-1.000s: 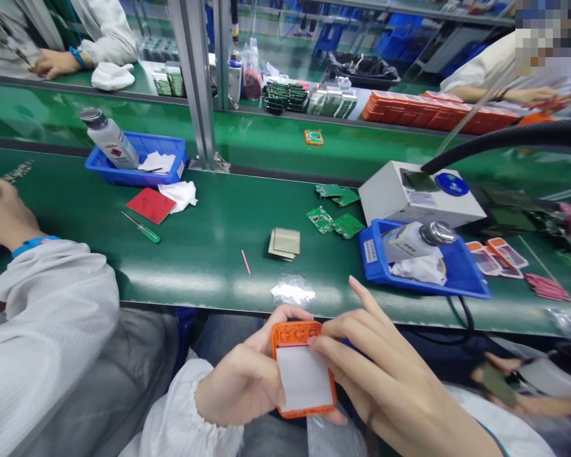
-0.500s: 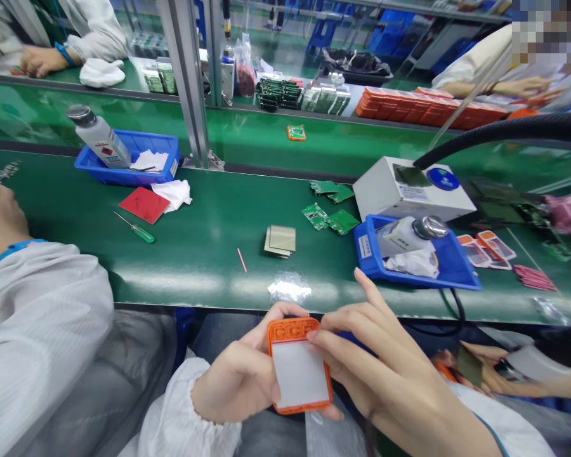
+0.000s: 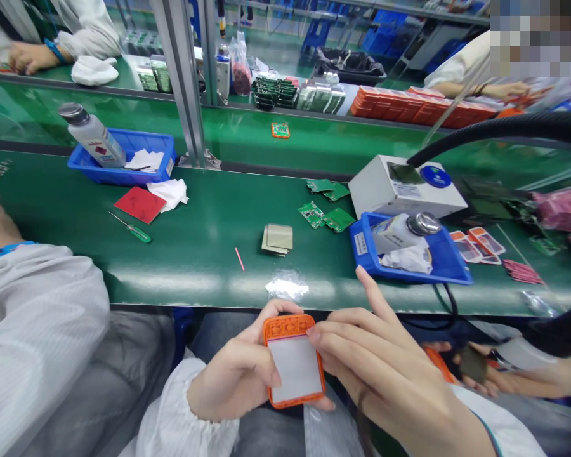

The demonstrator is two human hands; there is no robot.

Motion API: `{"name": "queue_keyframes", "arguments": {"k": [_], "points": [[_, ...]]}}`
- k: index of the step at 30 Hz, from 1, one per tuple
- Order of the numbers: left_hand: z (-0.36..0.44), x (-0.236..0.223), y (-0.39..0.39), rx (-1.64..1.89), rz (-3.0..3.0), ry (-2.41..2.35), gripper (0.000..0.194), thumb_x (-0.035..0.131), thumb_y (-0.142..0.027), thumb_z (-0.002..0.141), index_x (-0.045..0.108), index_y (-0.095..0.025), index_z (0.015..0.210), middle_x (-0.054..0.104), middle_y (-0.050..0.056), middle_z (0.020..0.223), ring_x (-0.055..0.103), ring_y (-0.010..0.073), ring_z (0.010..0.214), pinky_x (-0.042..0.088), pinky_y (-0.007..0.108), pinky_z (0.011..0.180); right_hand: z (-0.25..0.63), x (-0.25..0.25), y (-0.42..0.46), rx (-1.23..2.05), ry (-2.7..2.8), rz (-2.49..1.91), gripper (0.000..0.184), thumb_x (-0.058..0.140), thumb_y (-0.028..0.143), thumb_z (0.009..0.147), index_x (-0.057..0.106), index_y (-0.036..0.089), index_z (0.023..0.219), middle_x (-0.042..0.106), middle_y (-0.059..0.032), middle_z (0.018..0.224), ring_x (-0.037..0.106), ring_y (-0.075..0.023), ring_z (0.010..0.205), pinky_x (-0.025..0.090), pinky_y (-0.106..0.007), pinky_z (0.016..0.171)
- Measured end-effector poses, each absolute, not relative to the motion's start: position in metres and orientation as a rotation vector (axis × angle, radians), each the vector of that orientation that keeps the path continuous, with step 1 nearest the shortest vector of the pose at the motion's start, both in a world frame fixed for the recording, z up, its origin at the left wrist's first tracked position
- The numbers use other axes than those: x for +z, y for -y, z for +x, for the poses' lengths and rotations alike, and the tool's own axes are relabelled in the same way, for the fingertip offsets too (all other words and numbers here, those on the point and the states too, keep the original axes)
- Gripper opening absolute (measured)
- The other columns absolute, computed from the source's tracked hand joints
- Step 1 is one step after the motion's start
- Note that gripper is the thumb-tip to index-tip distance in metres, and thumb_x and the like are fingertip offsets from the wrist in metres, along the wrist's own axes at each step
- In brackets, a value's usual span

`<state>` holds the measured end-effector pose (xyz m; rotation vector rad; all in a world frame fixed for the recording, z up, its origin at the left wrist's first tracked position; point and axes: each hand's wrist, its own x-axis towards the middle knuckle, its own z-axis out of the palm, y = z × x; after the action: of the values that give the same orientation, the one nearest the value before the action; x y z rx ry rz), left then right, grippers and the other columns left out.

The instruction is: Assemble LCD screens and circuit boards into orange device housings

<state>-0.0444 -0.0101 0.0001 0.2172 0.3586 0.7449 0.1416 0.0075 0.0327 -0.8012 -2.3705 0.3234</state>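
Observation:
My left hand [image 3: 247, 365] is wrapped round an orange plastic case [image 3: 295, 402], its thumb on the face at the left edge. The case is tilted up toward me over my lap. A whitish flat panel [image 3: 295, 371] fills most of it, below a moulded orange band. Between band and panel runs a thin pink strip [image 3: 288, 338]. My right hand [image 3: 380, 368] is closed at the case's upper right corner, fingertips at the strip's right end and the little finger raised. Its thumb is mostly hidden.
On the green bench [image 3: 204, 228] lie a pink strip [image 3: 239, 258], stacked square plates [image 3: 276, 239], circuit boards [image 3: 324, 206] and a screwdriver [image 3: 130, 227]. A blue tray [image 3: 409, 273] with a bottle stands right. Co-workers' arms are on both sides [image 3: 42, 336] [image 3: 537, 381].
The whole view has shifted slightly, so bench items appear a little further left. My hands keep nearly the same hold on the case. The orange-framed board behind the bench has moved left.

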Motion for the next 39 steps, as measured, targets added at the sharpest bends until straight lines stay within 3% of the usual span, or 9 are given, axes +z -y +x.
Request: {"name": "queue_keyframes", "arguments": {"k": [7, 16, 21, 29, 39], "points": [[-0.046, -0.003, 0.012, 0.730, 0.214, -0.358, 0.060, 0.049, -0.005, 0.052, 0.047, -0.024, 0.109, 0.059, 0.001, 0.099, 0.062, 0.0206, 0.085, 0.047, 0.051, 0.084, 0.136, 0.035, -0.006, 0.244, 2.409, -0.796, 0.015, 0.048, 0.005, 0.089, 0.062, 0.011, 0.093, 0.070, -0.0042, 0.082, 0.061, -0.0163, 0.075, 0.023, -0.068, 0.110], [-0.048, -0.001, 0.013, 0.770, 0.163, -0.288, 0.057, 0.048, -0.001, 0.053, 0.052, -0.021, 0.106, 0.061, 0.000, 0.089, 0.061, 0.0136, 0.079, 0.050, 0.032, 0.076, 0.134, 0.036, 0.002, 0.014, 2.456, -0.719, 0.031, 0.035, 0.010, 0.095, 0.065, 0.007, 0.087, 0.073, -0.0108, 0.083, 0.066, -0.0189, 0.079, 0.024, -0.063, 0.112], [-0.048, -0.004, 0.014, 0.756, 0.177, -0.314, 0.055, 0.049, -0.002, 0.054, 0.051, -0.021, 0.106, 0.060, 0.001, 0.089, 0.060, 0.0149, 0.079, 0.051, 0.037, 0.077, 0.134, 0.034, 0.003, 0.043, 2.453, -0.725, 0.030, 0.036, 0.009, 0.094, 0.065, 0.010, 0.089, 0.074, -0.0093, 0.086, 0.066, -0.0186, 0.078, 0.025, -0.065, 0.112], [-0.047, -0.002, 0.014, 0.758, 0.160, -0.265, 0.055, 0.048, 0.000, 0.055, 0.052, -0.021, 0.105, 0.062, 0.000, 0.092, 0.062, 0.0138, 0.082, 0.049, 0.029, 0.075, 0.134, 0.036, 0.006, -0.053, 2.435, -0.738, 0.028, 0.038, 0.008, 0.093, 0.065, 0.009, 0.087, 0.074, -0.0095, 0.083, 0.068, -0.0187, 0.078, 0.029, -0.060, 0.113], [-0.045, 0.000, 0.013, 0.783, 0.158, -0.356, 0.050, 0.054, -0.004, 0.056, 0.051, -0.021, 0.103, 0.061, 0.002, 0.097, 0.059, 0.0135, 0.083, 0.046, 0.027, 0.075, 0.139, 0.028, 0.010, -0.080, 2.447, -0.685, 0.018, 0.047, 0.005, 0.090, 0.065, 0.005, 0.089, 0.074, -0.0148, 0.088, 0.070, -0.0241, 0.090, 0.025, -0.068, 0.110]]}}
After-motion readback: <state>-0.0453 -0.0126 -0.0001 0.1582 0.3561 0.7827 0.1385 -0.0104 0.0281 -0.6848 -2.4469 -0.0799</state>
